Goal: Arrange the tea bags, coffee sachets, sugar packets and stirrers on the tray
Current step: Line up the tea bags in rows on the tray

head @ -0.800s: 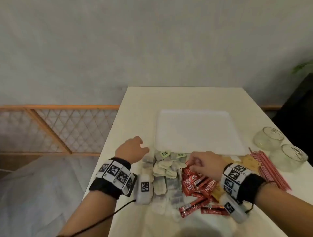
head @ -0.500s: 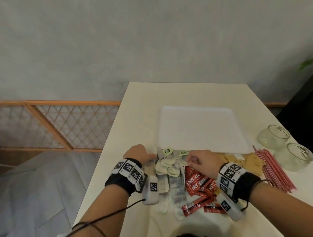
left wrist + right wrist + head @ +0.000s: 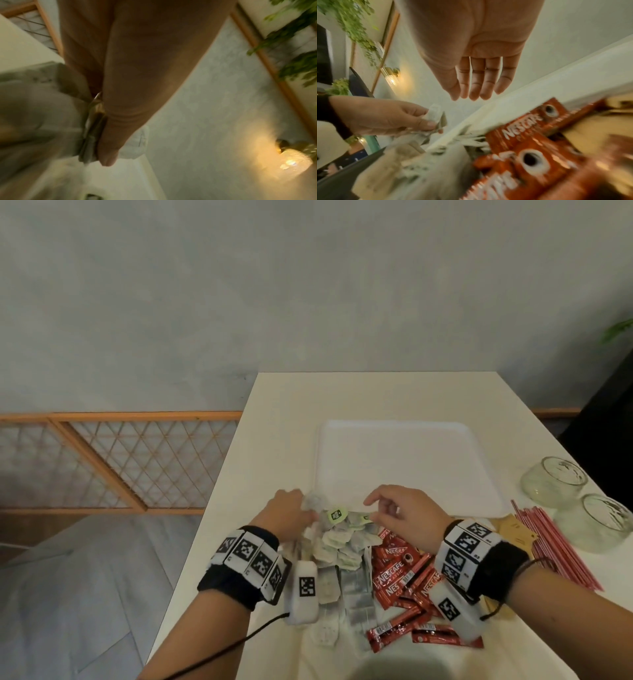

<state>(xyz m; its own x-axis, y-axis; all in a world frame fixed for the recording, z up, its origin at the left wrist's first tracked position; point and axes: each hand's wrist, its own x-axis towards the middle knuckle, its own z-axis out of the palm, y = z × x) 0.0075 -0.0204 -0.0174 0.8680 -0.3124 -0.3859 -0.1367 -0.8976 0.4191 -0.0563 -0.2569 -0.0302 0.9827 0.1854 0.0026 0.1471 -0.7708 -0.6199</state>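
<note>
The red sachets [image 3: 400,577] are reading "NESCAFE CLASSIC"; the green tags [image 3: 336,514] on the tea bags [image 3: 342,542] are too small to read. Your left hand [image 3: 286,513] is pinching a few tea bags at the pile's far-left edge, right by the tray [image 3: 404,460] rim. Your right hand [image 3: 407,517] is hovering over the pile with fingers relaxed and straight, probably holding nothing, though the head view is blurry. The tray is sitting just beyond the pile, stirrers [image 3: 555,546] lying off to the right beside two glass jars [image 3: 579,505].
</note>
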